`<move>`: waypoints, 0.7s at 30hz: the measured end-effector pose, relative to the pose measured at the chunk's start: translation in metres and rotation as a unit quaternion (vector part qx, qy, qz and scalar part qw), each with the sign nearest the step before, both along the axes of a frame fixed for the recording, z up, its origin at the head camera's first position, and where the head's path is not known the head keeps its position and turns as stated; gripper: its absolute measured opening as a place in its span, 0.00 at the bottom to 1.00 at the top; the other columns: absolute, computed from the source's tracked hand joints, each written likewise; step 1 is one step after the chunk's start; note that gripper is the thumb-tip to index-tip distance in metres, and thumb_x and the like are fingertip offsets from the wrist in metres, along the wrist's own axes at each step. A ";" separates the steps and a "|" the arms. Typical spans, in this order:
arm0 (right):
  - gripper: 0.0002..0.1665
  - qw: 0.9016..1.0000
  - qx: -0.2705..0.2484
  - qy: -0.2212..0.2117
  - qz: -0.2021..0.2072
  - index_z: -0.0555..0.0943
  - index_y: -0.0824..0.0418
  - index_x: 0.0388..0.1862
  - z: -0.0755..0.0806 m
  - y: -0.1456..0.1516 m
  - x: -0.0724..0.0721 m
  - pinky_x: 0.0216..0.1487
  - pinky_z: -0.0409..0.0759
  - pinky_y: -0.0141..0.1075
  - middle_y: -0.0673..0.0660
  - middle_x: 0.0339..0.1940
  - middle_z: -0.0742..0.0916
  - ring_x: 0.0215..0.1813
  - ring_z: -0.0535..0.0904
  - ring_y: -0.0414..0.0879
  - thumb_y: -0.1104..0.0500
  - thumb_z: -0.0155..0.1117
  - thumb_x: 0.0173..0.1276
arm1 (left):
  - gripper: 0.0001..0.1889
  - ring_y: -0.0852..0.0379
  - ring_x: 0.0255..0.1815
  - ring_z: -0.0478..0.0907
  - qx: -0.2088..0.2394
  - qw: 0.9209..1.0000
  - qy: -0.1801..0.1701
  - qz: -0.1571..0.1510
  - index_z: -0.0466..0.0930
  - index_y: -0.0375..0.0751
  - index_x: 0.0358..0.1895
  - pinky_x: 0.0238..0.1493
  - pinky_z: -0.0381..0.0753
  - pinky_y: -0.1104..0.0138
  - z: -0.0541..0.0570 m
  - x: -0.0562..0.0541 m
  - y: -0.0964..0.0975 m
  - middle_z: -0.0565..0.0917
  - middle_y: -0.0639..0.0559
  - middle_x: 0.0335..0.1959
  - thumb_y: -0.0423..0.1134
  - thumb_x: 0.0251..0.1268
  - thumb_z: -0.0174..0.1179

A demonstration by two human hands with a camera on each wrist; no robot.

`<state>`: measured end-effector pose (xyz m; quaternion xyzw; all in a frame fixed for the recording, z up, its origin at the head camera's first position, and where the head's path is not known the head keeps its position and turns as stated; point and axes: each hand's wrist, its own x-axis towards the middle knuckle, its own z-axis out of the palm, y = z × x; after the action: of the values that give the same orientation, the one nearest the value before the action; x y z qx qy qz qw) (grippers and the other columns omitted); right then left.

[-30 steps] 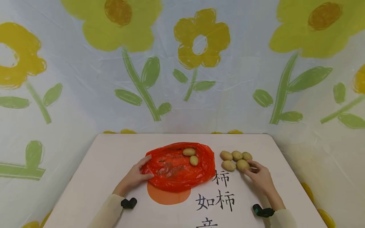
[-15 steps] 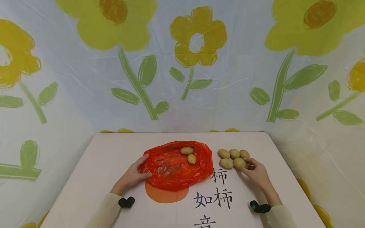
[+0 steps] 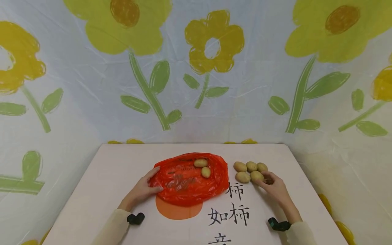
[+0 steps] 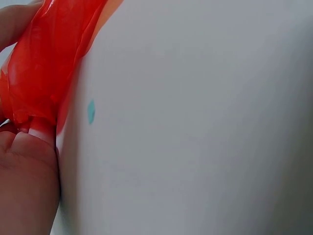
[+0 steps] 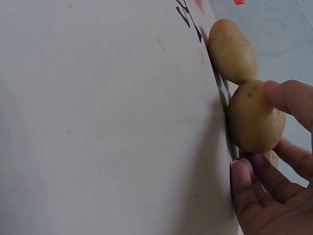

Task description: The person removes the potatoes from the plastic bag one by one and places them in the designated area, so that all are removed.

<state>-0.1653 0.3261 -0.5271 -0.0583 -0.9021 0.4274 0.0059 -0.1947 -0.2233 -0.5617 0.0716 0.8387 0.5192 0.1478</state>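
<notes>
A red plastic bag (image 3: 180, 183) lies spread on the table, with two potatoes (image 3: 200, 163) at its back right part. My left hand (image 3: 142, 190) grips the bag's left edge, thumb in front and fingers farther back. In the left wrist view, the crumpled bag edge (image 4: 46, 63) sits between thumb and fingers. To the right of the bag, several potatoes stand in two short rows. My right hand (image 3: 277, 190) holds the front right potato (image 5: 255, 117) between thumb and fingers. Another potato (image 5: 233, 51) touches it in the right wrist view.
The pale table (image 3: 116, 163) bears black written characters (image 3: 242, 213) and an orange printed shape (image 3: 179, 212) partly under the bag. A flower-patterned cloth (image 3: 245, 119) rises behind and at both sides. A black wrist camera (image 3: 135, 218) is strapped at the left sleeve.
</notes>
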 end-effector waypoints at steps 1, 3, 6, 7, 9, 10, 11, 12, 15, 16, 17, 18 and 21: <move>0.36 1.000 0.000 -0.003 0.002 0.75 0.67 0.68 0.000 0.000 0.000 0.48 0.78 0.25 0.70 0.61 0.83 0.59 0.82 0.58 0.46 0.71 0.71 | 0.50 0.37 0.85 0.46 -0.001 1.000 -0.001 0.000 0.55 0.52 0.83 0.77 0.63 0.39 0.000 0.000 0.000 0.54 0.45 0.85 0.50 0.60 0.74; 0.36 1.000 -0.004 -0.005 0.005 0.74 0.67 0.68 0.001 0.000 0.001 0.48 0.78 0.26 0.70 0.62 0.83 0.59 0.81 0.58 0.47 0.71 0.71 | 0.50 0.37 0.85 0.45 -0.003 1.000 -0.002 -0.002 0.55 0.51 0.83 0.77 0.61 0.39 0.000 0.001 0.000 0.53 0.44 0.85 0.50 0.60 0.74; 0.36 1.000 -0.006 -0.002 0.008 0.74 0.67 0.69 0.003 0.000 0.002 0.50 0.78 0.27 0.70 0.63 0.82 0.60 0.81 0.60 0.47 0.70 0.71 | 0.50 0.37 0.85 0.45 -0.004 1.000 0.001 -0.006 0.54 0.50 0.83 0.78 0.59 0.39 0.001 0.000 -0.001 0.53 0.44 0.85 0.50 0.61 0.73; 0.36 1.000 -0.008 -0.002 0.008 0.74 0.67 0.69 0.003 0.000 0.002 0.50 0.78 0.28 0.70 0.64 0.82 0.61 0.81 0.61 0.47 0.70 0.71 | 0.50 0.37 0.85 0.45 -0.002 1.000 0.002 -0.005 0.55 0.50 0.83 0.79 0.58 0.39 0.001 0.000 -0.002 0.53 0.44 0.85 0.50 0.61 0.73; 0.36 1.000 -0.010 -0.001 0.007 0.74 0.66 0.70 0.004 -0.001 0.002 0.51 0.77 0.27 0.70 0.66 0.81 0.62 0.81 0.63 0.47 0.70 0.72 | 0.50 0.37 0.85 0.45 0.003 1.000 0.004 -0.004 0.55 0.49 0.83 0.79 0.56 0.38 0.002 0.000 -0.002 0.53 0.44 0.85 0.49 0.61 0.73; 0.36 1.000 -0.010 0.000 0.007 0.74 0.66 0.70 0.004 -0.001 0.002 0.51 0.78 0.28 0.70 0.66 0.81 0.63 0.81 0.64 0.47 0.69 0.72 | 0.50 0.36 0.85 0.45 0.003 1.000 0.006 -0.004 0.55 0.48 0.83 0.79 0.55 0.38 0.002 0.000 -0.003 0.53 0.43 0.85 0.49 0.61 0.73; 0.36 1.000 -0.010 0.002 0.007 0.73 0.66 0.70 0.005 -0.001 0.002 0.51 0.78 0.28 0.70 0.67 0.80 0.63 0.81 0.64 0.47 0.69 0.72 | 0.50 0.37 0.85 0.45 0.005 1.000 0.006 -0.003 0.55 0.48 0.83 0.80 0.55 0.38 0.002 0.000 -0.003 0.53 0.43 0.85 0.48 0.61 0.73; 0.36 1.000 -0.009 0.006 0.008 0.73 0.66 0.71 0.006 -0.001 0.002 0.52 0.78 0.28 0.70 0.67 0.80 0.64 0.81 0.65 0.47 0.68 0.73 | 0.49 0.37 0.85 0.45 0.010 1.000 0.004 -0.001 0.55 0.49 0.83 0.80 0.54 0.38 0.002 0.000 -0.003 0.54 0.44 0.85 0.48 0.61 0.74; 0.38 1.000 0.005 0.022 0.008 0.69 0.67 0.73 0.010 0.000 0.002 0.51 0.80 0.31 0.71 0.65 0.81 0.62 0.81 0.67 0.49 0.68 0.73 | 0.50 0.38 0.86 0.44 0.012 1.000 0.001 -0.002 0.55 0.50 0.83 0.79 0.56 0.38 0.001 -0.001 -0.003 0.53 0.45 0.85 0.49 0.60 0.74; 0.38 1.000 0.010 0.026 0.008 0.67 0.67 0.74 0.012 0.001 0.002 0.51 0.81 0.32 0.72 0.65 0.81 0.61 0.81 0.67 0.49 0.67 0.74 | 0.50 0.38 0.86 0.44 0.013 1.000 -0.002 -0.003 0.55 0.51 0.83 0.79 0.56 0.39 0.000 -0.001 -0.002 0.53 0.46 0.85 0.49 0.60 0.74; 0.40 0.999 0.013 0.029 0.007 0.65 0.66 0.76 0.014 0.001 0.002 0.50 0.81 0.32 0.72 0.64 0.81 0.61 0.81 0.68 0.49 0.67 0.74 | 0.50 0.39 0.86 0.44 0.015 1.000 -0.003 -0.003 0.55 0.52 0.83 0.79 0.57 0.39 0.000 -0.001 -0.002 0.53 0.48 0.85 0.49 0.60 0.74; 0.41 0.999 0.015 0.032 0.006 0.64 0.66 0.77 0.016 0.002 0.001 0.48 0.82 0.32 0.73 0.64 0.81 0.61 0.81 0.68 0.50 0.67 0.74 | 0.50 0.40 0.86 0.43 0.015 1.000 -0.002 -0.005 0.55 0.52 0.83 0.79 0.57 0.39 0.000 -0.001 -0.002 0.53 0.48 0.85 0.49 0.60 0.74; 0.42 0.999 0.016 0.037 0.005 0.61 0.65 0.79 0.022 0.002 -0.001 0.45 0.81 0.29 0.73 0.65 0.81 0.60 0.81 0.69 0.49 0.65 0.75 | 0.49 0.39 0.86 0.40 0.015 1.000 0.011 -0.010 0.57 0.51 0.83 0.80 0.54 0.38 0.001 0.000 -0.003 0.51 0.49 0.86 0.48 0.60 0.74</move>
<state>-0.1663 0.3283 -0.5047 -0.0379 -0.9082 0.4152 0.0382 -0.1949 -0.2265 -0.5611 0.0878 0.8319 0.5292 0.1421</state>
